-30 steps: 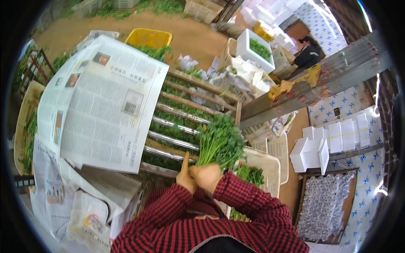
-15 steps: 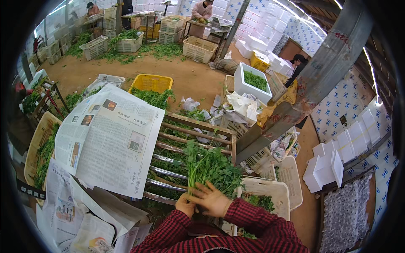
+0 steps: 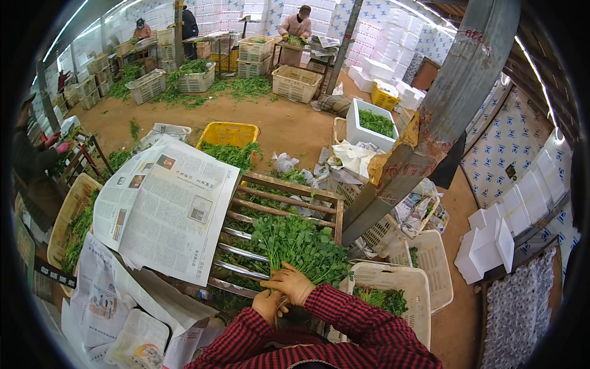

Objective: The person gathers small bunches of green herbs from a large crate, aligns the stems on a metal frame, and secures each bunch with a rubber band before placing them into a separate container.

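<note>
A bunch of leafy herbs, like coriander, lies on a rack of metal bars in front of me, its leaves fanned out away from me. My left hand is closed around the root end of the stems, close to my body. Just beyond it, my right hand lies across the stems with its fingers curled over them. Pale root ends show a little between the two hands. Printed newspaper sheets cover the rack's left side, beside the bunch.
A cream crate with greens stands at my right, below a slanting metal post. Another crate of greens is at the left. Beyond the rack are a yellow basket and a white foam box. Co-workers stand farther off.
My right hand, earlier spread open over the stems, has come down and curled onto them. The bunch's leaves lie lower and flatter on the bars. The view has shifted slightly.
</note>
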`<state>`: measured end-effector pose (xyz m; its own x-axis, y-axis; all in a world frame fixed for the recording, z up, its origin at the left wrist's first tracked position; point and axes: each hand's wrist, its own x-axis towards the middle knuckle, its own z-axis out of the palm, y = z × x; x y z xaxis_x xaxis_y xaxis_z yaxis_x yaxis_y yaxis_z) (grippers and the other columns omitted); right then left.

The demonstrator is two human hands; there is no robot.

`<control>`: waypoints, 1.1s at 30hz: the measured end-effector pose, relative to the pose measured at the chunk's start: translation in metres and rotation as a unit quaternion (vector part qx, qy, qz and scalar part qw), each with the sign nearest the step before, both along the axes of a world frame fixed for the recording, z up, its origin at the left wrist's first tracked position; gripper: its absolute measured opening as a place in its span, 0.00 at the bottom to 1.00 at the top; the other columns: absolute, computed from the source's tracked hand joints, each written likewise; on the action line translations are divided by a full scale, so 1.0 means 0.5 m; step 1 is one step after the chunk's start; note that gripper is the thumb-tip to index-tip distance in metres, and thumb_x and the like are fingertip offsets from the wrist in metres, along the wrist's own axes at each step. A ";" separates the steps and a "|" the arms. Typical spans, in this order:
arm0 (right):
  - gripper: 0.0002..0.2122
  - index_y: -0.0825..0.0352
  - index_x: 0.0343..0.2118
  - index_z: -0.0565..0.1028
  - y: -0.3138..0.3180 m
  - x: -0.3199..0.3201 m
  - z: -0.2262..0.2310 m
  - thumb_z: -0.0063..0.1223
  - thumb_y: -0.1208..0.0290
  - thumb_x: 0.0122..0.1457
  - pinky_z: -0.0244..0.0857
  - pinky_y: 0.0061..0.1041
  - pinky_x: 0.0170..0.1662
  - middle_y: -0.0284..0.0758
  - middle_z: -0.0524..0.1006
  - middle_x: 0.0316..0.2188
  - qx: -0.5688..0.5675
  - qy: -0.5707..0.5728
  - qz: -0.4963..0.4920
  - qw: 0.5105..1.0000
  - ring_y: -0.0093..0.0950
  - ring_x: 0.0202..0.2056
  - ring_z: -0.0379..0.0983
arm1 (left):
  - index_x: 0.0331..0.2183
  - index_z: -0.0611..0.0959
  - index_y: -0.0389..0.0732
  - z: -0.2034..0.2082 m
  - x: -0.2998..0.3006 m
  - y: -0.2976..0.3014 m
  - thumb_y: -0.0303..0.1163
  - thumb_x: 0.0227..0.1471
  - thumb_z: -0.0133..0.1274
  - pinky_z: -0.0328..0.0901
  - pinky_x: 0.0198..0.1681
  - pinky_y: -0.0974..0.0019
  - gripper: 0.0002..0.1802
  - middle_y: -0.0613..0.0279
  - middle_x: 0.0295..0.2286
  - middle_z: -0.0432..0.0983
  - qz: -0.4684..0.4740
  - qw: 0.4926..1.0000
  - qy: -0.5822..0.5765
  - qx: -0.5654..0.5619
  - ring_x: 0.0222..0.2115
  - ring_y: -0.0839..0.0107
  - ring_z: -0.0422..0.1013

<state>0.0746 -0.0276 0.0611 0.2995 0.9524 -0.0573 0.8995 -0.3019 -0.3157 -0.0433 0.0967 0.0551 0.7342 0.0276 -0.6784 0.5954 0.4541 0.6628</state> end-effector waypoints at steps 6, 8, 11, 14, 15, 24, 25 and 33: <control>0.22 0.52 0.48 0.80 0.004 0.000 -0.034 0.66 0.66 0.46 0.48 0.46 0.72 0.31 0.79 0.46 0.050 -0.020 0.008 0.999 0.35 0.58 0.70 | 0.52 0.79 0.32 0.116 -0.116 0.018 0.31 0.69 0.42 0.69 0.17 0.71 0.18 0.56 0.34 0.81 -0.016 0.990 -0.088 0.107 0.17 0.72 0.75; 0.21 0.54 0.47 0.80 -0.003 0.018 -0.057 0.65 0.70 0.45 0.53 0.47 0.69 0.34 0.79 0.44 0.104 0.010 0.008 0.995 0.37 0.54 0.73 | 0.58 0.76 0.36 0.145 -0.168 0.072 0.29 0.69 0.44 0.73 0.38 0.72 0.19 0.55 0.43 0.81 -0.182 0.968 -0.164 -0.064 0.36 0.71 0.79; 0.16 0.62 0.42 0.79 0.016 0.035 0.061 0.61 0.85 0.50 0.72 0.33 0.53 0.36 0.79 0.41 0.177 0.240 -0.197 0.934 0.33 0.42 0.76 | 0.59 0.75 0.35 0.154 -0.221 0.125 0.24 0.67 0.45 0.69 0.50 0.72 0.21 0.60 0.49 0.80 -0.239 0.957 -0.160 -0.046 0.46 0.76 0.75; 0.08 0.67 0.43 0.79 0.018 0.126 0.193 0.58 0.78 0.61 0.73 0.25 0.46 0.36 0.81 0.40 0.530 0.152 -0.170 0.817 0.28 0.39 0.78 | 0.42 0.86 0.39 0.091 -0.253 0.189 0.30 0.53 0.61 0.72 0.47 0.58 0.13 0.49 0.47 0.80 -0.291 0.781 -0.145 0.534 0.44 0.55 0.78; 0.08 0.67 0.43 0.79 0.011 0.155 0.231 0.58 0.79 0.62 0.72 0.24 0.45 0.36 0.81 0.38 0.544 0.110 -0.174 0.813 0.27 0.39 0.78 | 0.36 0.86 0.38 0.074 -0.265 0.192 0.31 0.50 0.62 0.72 0.47 0.57 0.11 0.46 0.46 0.80 -0.259 0.745 -0.117 0.604 0.44 0.52 0.77; 0.07 0.69 0.43 0.80 -0.025 0.129 0.346 0.58 0.75 0.64 0.70 0.24 0.46 0.36 0.81 0.43 0.409 0.229 -0.268 0.841 0.26 0.40 0.78 | 0.60 0.70 0.34 0.306 -0.052 0.137 0.32 0.39 0.72 0.55 0.66 0.46 0.48 0.40 0.61 0.64 -0.011 0.666 -0.395 0.633 0.62 0.42 0.61; 0.08 0.70 0.44 0.80 -0.010 0.110 0.381 0.56 0.75 0.65 0.69 0.23 0.47 0.35 0.82 0.41 0.382 0.310 -0.198 0.848 0.25 0.39 0.77 | 0.64 0.65 0.33 0.331 -0.033 0.134 0.34 0.37 0.74 0.51 0.68 0.45 0.55 0.40 0.62 0.62 -0.011 0.651 -0.415 0.635 0.64 0.42 0.58; 0.30 0.71 0.62 0.66 0.037 0.188 0.026 0.56 0.52 0.66 0.62 0.38 0.61 0.45 0.72 0.58 0.152 0.462 -0.381 0.786 0.38 0.58 0.68 | 0.69 0.52 0.38 0.061 0.122 0.154 0.51 0.51 0.66 0.61 0.63 0.51 0.58 0.36 0.62 0.63 -0.175 0.881 -0.178 0.401 0.62 0.44 0.62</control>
